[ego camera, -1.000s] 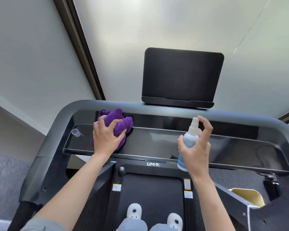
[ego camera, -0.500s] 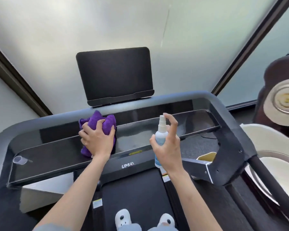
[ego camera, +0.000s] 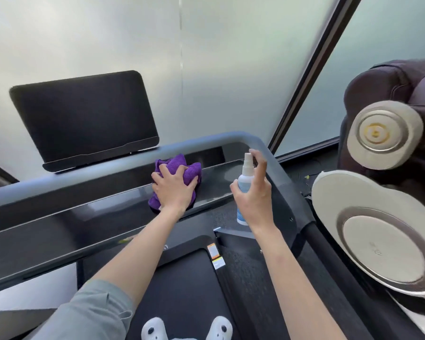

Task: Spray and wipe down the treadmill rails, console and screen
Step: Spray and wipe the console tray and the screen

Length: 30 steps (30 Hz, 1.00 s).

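Both hands are occupied: a purple cloth (ego camera: pixel 179 176) is pressed on the console shelf (ego camera: pixel 96 217) under the left hand (ego camera: pixel 173 190); the spray bottle (ego camera: pixel 245 185) is gripped by the right hand (ego camera: pixel 254 195). Screen (ego camera: pixel 84 119) beyond the left hand seems not yet wiped.

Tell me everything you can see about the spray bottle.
The spray bottle is small and slim, with a white pump nozzle on top, a white upper body and a pale blue lower part, plastic by its look. It is held upright above the right end of the console in the grip of the right hand, forefinger on the nozzle.
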Motion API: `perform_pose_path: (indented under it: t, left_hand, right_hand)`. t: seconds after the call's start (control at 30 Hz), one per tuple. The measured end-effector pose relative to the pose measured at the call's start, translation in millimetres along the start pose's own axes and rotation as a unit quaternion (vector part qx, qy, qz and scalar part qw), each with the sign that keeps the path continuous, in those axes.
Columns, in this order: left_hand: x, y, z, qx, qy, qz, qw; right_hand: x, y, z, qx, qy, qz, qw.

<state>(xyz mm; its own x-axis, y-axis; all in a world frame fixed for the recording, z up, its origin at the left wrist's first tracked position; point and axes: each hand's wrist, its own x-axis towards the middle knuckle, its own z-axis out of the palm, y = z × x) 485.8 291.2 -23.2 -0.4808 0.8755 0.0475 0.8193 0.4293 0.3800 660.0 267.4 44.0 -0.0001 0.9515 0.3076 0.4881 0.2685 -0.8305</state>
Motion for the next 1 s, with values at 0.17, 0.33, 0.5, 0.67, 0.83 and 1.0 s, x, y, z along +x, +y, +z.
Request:
perform_pose_path:
  t: [0.17, 0.33, 0.5, 0.67, 0.83, 1.0]
  left_hand:
    - [0.1, 53.7, 23.2, 0.031, -0.024, 0.059, 0.998]
    - [-3.8, 88.3, 35.3, 0.026, -0.062, 0.118, 0.991]
    - [8.3, 86.0, 28.7, -0.056, -0.054, 0.145, 0.986]
    - [21.4, 72.9, 17.4, -0.125, -0.076, 0.161, 0.976]
    - [27.9, 66.1, 14.4, -0.166, -0.089, 0.182, 0.965]
    - [33.1, 64.6, 13.1, -0.189, -0.106, 0.193, 0.957]
  right_hand:
    - [23.4, 28.3, -31.5, -0.023, 0.006, 0.014, 1.0]
    - [38.1, 49.0, -43.5, -0.033, 0.031, 0.023, 0.999]
    - [24.4, 64.2, -60.6, -0.091, 0.093, 0.066, 0.989]
    - [15.4, 73.1, -71.3, -0.158, 0.133, 0.145, 0.968]
    - [28.7, 67.4, -56.9, -0.141, 0.165, 0.152, 0.964]
    - [30.0, 66.5, -51.3, -0.172, 0.159, 0.187, 0.954]
